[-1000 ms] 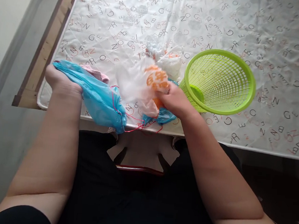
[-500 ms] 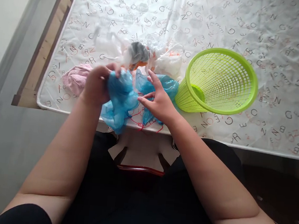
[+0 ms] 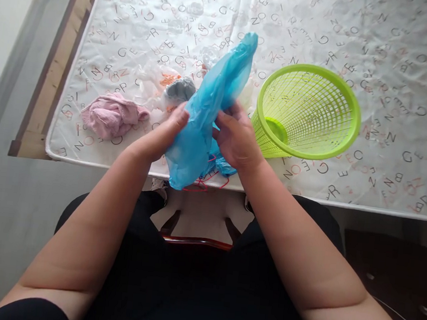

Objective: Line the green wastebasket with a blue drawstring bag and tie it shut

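A thin blue plastic bag is stretched out at a slant in front of me, its upper end pointing away to the right and its lower end hanging at the table's front edge. My left hand grips its left side, thumb on top and the other fingers hidden behind the bag. On the other side, my right hand holds the bag with curled fingers, partly covered by it. Beneath lies another blue plastic bag beside some red string.
Right of my hands, a lime-green mesh basket stands on the letter-patterned tablecloth. A crumpled pink cloth lies at the left. Clear plastic bags, one with grey content and one with orange marks, lie behind my left hand.
The crumpled blue bag has been moved right and spread into a long shape. My right hand has closed on it, and the pink cloth is now fully uncovered.
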{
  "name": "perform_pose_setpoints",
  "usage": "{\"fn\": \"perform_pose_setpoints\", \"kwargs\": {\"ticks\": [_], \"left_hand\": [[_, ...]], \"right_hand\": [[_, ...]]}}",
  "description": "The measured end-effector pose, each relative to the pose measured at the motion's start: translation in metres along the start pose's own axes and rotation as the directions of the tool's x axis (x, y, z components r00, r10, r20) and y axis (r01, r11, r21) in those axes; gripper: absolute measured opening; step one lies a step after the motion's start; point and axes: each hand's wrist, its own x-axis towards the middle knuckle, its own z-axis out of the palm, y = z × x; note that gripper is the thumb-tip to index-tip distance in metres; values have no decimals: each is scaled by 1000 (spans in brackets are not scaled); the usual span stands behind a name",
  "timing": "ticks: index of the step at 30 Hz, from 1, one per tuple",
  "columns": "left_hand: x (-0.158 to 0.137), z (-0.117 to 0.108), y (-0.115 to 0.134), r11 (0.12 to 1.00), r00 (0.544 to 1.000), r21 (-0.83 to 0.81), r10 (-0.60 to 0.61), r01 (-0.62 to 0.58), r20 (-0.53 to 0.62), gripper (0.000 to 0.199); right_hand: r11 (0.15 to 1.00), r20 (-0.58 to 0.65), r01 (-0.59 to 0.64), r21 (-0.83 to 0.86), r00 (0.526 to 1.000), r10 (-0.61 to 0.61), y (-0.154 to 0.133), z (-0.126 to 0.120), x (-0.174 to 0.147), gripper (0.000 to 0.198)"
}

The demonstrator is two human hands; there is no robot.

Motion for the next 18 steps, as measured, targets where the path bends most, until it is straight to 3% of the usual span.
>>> {"fn": "perform_pose_setpoints", "kwargs": {"ticks": [2,4,7,10,12,15,18], "left_hand": [[0,4,-3,995,985,-100,40,-24,168,68],[-1,8,-4,986,972,-165,27,12,232,71],[1,9,-2,932,993,-361,19,23,114,59],[4,7,0,787,995,-610,38,-89,-96,39],[5,4,2,678,987,-721,37,-142,-159,28],[6,0,3,569,980,-799,83,-197,-182,24],[12,-9,-1,518,965,-817,82,-255,-250,27]], "right_hand": [[999,21,1,47,1000,-2,1,0,0,68],[999,25,-20,48,1000,19,5,1,1,70],[1000,-115,-10,14,993,11,15,1,4,80],[995,-211,95,-38,972,-101,26,3,4,98],[992,-97,114,-62,988,-119,31,8,1,112],[995,91,3,-104,996,6,33,18,-8,121],[973,122,-112,-200,983,139,33,26,-14,96]]}}
